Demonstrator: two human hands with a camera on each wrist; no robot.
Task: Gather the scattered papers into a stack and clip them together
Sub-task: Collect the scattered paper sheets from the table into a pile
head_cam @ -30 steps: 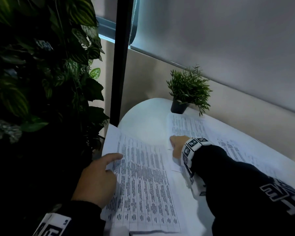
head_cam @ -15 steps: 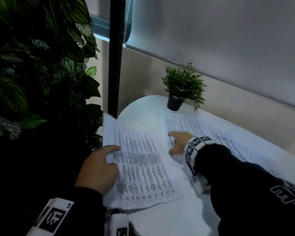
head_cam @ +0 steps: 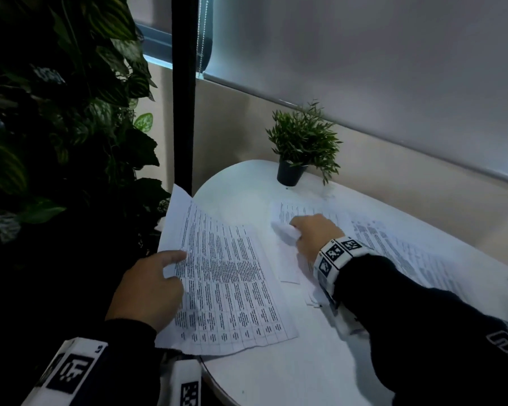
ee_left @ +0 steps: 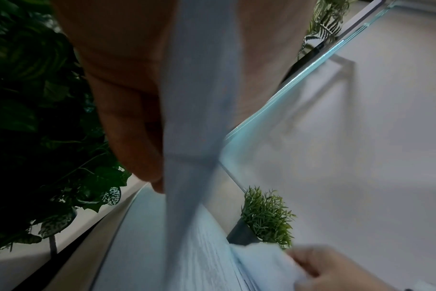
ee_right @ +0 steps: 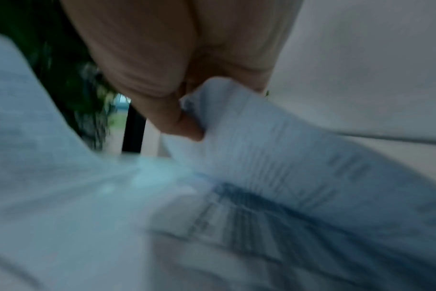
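Printed sheets lie spread over a white round-ended table [head_cam: 276, 376] as we gather them: the nearest one, a large printed sheet [head_cam: 226, 282] covered in columns of small text, lies at the table's left edge with its far corner lifted and curling off the surface. Our left hand [head_cam: 147, 291] grips that sheet by its left margin, thumb laid on top of the print and fingers tucked beneath; the left wrist view shows the paper's edge running between thumb and fingers. Farther in, our right hand [head_cam: 314, 235] pinches the crumpled near corner of a second sheet [head_cam: 302, 209], and the right wrist view, though badly blurred, shows the paper bunched between thumb and fingers [ee_right: 177, 122]. More papers [head_cam: 408, 259] trail off to the right along the table, partly hidden under our dark right sleeve [head_cam: 423, 323], and how many lie there we cannot tell. A white band with black square markers [head_cam: 338, 252] wraps the right wrist. Beyond the papers a small potted plant [head_cam: 302, 145] in a black pot stands at the table's far end, apart from the sheets. A black post [head_cam: 184, 92] rises behind the table's left edge, with dense dark foliage [head_cam: 56, 112] to its left and a pale roller blind [head_cam: 379, 60] lowered behind.
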